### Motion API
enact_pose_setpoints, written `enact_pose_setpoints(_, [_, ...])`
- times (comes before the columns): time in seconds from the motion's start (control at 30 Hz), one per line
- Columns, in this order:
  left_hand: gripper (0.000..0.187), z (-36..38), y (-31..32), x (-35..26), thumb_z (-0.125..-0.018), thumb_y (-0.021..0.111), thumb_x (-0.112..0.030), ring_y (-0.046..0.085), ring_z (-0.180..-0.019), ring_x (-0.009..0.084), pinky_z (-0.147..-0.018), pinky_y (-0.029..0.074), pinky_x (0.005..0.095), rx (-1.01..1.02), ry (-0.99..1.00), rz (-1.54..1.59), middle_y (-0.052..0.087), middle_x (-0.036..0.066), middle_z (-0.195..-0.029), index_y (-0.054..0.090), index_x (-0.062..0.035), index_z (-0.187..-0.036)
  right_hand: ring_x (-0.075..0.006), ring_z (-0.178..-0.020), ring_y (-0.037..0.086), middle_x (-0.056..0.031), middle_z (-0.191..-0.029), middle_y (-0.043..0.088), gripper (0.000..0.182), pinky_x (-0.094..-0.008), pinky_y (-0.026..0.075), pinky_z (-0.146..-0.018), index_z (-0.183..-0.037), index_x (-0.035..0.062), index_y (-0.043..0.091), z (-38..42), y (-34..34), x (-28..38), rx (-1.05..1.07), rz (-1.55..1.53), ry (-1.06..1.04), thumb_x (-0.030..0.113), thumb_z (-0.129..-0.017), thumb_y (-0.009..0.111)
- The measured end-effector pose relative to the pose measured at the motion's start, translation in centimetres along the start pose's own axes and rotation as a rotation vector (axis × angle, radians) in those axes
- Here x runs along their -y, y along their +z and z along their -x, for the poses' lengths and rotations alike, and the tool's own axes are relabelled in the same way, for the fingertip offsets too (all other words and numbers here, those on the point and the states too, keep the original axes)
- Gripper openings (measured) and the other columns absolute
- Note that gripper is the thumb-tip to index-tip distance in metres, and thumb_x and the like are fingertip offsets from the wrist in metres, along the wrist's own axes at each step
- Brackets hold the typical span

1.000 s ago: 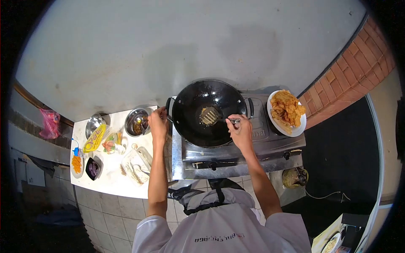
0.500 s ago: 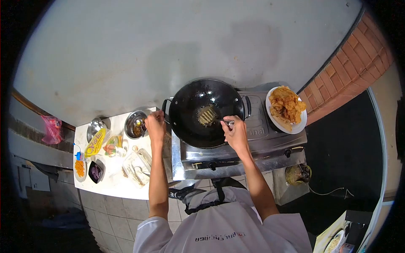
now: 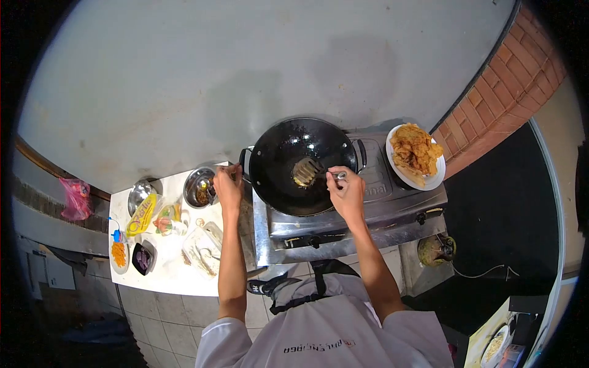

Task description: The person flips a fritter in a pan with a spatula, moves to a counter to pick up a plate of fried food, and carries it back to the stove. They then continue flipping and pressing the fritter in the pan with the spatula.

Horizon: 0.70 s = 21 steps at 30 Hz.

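Bare hands at a wok (image 3: 302,202) on the stove (image 3: 362,230). Right hand (image 3: 348,197): fingers clamped on the turner (image 3: 315,165), whose slotted head meets the small portion of food (image 3: 303,181) low in the wok. Left hand (image 3: 229,189): fingers bent at the left handle (image 3: 243,161); grip cannot be told. The wok's rim encloses the turner head; inner wall lies open on the far side. Bounds: grey wall (image 3: 245,67), far; plate (image 3: 432,180), right; steel bowl (image 3: 191,173) on the surface (image 3: 165,273), left.

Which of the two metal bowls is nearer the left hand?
The bowl with brown contents, beside the left hand; the other bowl stands farther left, by the yellow packet.
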<state>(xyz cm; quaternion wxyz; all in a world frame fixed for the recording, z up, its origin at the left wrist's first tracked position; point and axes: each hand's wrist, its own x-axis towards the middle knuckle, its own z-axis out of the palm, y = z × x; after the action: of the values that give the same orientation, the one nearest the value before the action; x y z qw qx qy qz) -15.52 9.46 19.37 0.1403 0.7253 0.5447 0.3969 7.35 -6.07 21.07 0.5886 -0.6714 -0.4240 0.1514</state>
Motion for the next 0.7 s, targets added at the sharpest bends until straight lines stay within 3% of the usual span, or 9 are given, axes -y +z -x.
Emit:
enact_pose_setpoints(0.23, [0.017, 0.1, -0.2, 0.0, -0.084, 0.065, -0.011, 0.062, -0.078, 0.0376, -0.071, 0.047, 0.042, -0.011, 0.052, 0.024, 0.063, 0.022, -0.082, 0.07, 0.0025, -0.093, -0.0123, -0.063, 0.065, -0.0099, -0.072, 0.065, 0.013, -0.025, 0.053, -0.054, -0.092, -0.0073, 0.063, 0.3, -1.7, 1.3, -0.049, -0.08, 0.01, 0.003, -0.086, 0.063])
enact_pose_setpoints(0.57, [0.019, 0.2, -0.4, -0.3, -0.084, 0.064, -0.012, 0.062, -0.074, 0.0364, -0.069, 0.046, 0.0419, 0.021, 0.059, 0.02, 0.062, 0.022, -0.08, 0.07, 0.0021, -0.096, -0.012, -0.062, 0.065, -0.0091, -0.07, 0.065, 0.011, -0.0252, 0.051, -0.054, -0.091, -0.0067, 0.06, 1.6, -1.4, 0.6, -0.006, -0.018, 0.064, 0.002, -0.085, 0.062])
enact_pose_setpoints(0.7, [0.019, 0.1, -0.2, 0.1, -0.083, 0.064, -0.011, 0.062, -0.073, 0.0358, -0.068, 0.047, 0.041, 0.025, 0.08, 0.013, 0.062, 0.022, -0.079, 0.071, 0.002, -0.096, -0.0115, -0.061, 0.064, -0.0104, -0.069, 0.064, 0.009, -0.0266, 0.048, -0.053, -0.09, -0.0038, 0.06, 1.8, -0.8, -0.7, -0.055, 0.06, -0.011, 0.003, -0.085, 0.062])
